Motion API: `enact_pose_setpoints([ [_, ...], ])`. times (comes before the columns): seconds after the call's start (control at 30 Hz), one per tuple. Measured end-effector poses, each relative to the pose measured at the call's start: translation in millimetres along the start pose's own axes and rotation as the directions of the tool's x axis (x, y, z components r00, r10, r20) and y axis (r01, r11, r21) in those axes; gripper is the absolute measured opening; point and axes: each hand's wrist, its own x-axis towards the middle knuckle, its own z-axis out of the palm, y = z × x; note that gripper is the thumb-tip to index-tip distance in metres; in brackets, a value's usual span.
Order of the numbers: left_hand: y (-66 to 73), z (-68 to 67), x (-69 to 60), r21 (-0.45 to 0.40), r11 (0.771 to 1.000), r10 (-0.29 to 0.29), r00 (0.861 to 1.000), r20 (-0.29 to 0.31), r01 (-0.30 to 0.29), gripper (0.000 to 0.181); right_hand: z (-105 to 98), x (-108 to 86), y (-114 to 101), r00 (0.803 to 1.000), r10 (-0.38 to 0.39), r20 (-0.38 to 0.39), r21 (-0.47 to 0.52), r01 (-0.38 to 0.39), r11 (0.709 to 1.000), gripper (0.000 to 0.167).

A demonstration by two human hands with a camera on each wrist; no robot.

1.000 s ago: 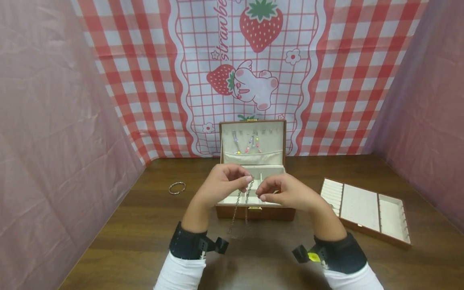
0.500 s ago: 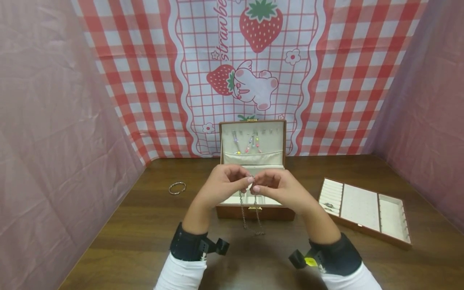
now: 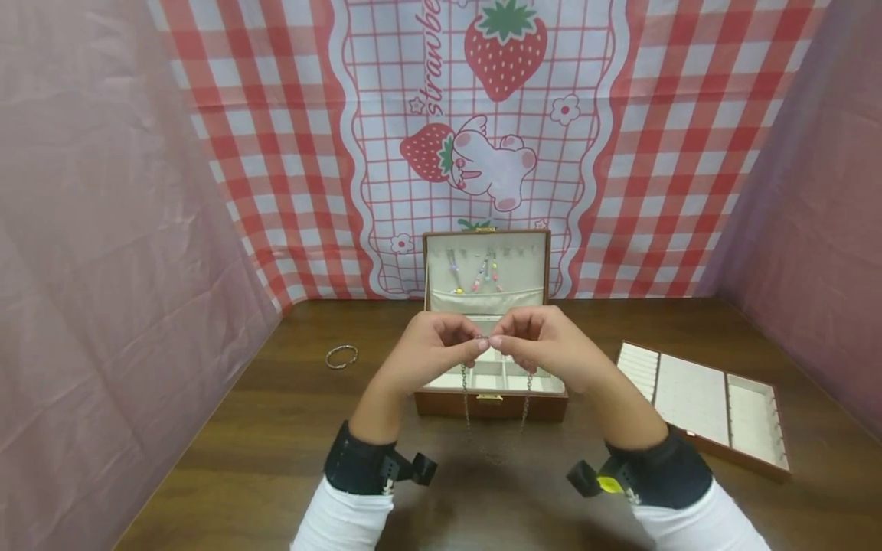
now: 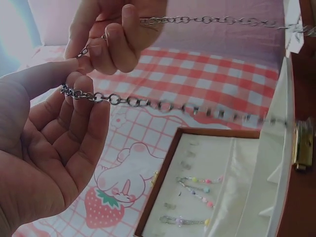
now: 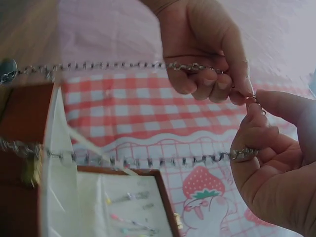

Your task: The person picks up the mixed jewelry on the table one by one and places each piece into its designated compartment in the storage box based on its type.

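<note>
A silver link chain [image 3: 466, 398] hangs in a long loop below both hands, above the table. My left hand [image 3: 437, 348] pinches one end between thumb and fingers. The other end is pinched by my right hand [image 3: 547, 346], whose fingertips almost meet the left ones. In the left wrist view the chain [image 4: 163, 105] runs over the curled fingers. Whether the two ends are joined cannot be told. Behind the hands stands an open brown jewelry box [image 3: 448, 404] with cream compartments. Beaded strands [image 3: 481, 275] hang inside its raised lid.
A silver bangle [image 3: 341, 366] lies on the wooden table [image 3: 276, 459] to the left. On the right is a brown-edged tray [image 3: 692, 394] with ring rolls and sections. A checked strawberry cloth [image 3: 641, 207] hangs behind the box.
My right hand has come to the chain and now pinches it beside the left hand. The chain's loop has spread wider between the hands. The head view has shifted slightly.
</note>
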Motion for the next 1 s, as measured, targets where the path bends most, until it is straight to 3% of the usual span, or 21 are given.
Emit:
enact_pose_setpoints([
  [0.1, 0.3, -2.0, 3.5, 0.024, 1.000, -0.005, 1.000, 0.016, 0.005, 0.011, -6.2, 5.3, -10.7, 0.998, 0.055, 0.011, -0.134, -0.053, 0.990, 0.014],
  [0.37, -0.8, -1.1, 14.8, 0.037, 0.997, -0.065, 0.994, 0.092, 0.062, 0.010, -23.6, 23.6, -32.0, 0.996, 0.056, 0.068, -0.396, -0.025, 0.918, 0.009],
  [0.57, -1.9, -1.0, 21.4, 0.061, 0.991, -0.129, 0.981, 0.146, 0.121, 0.013, -33.6, 32.9, -51.4, 0.988, 0.038, 0.147, -0.550, 0.050, 0.834, 0.007],
  [0.7, -6.6, -4.3, 23.8, 0.099, 0.983, -0.172, 0.970, 0.173, 0.156, 0.013, -42.1, 37.7, -67.3, 0.978, 0.030, 0.205, -0.645, 0.112, 0.756, 0.008],
  [0.8, -14.3, -10.5, 23.3, 0.143, 0.963, -0.250, 0.955, 0.162, 0.228, 0.012, -50.1, 41.0, -78.9, 0.971, 0.035, 0.236, -0.697, 0.144, 0.703, 0.009],
  [1.0, -41.8, -31.9, 19.6, 0.221, 0.895, -0.409, 0.910, 0.064, 0.387, 0.010, -67.9, 44.8, -100.5, 0.971, 0.104, 0.214, -0.763, 0.100, 0.639, 0.011],
])
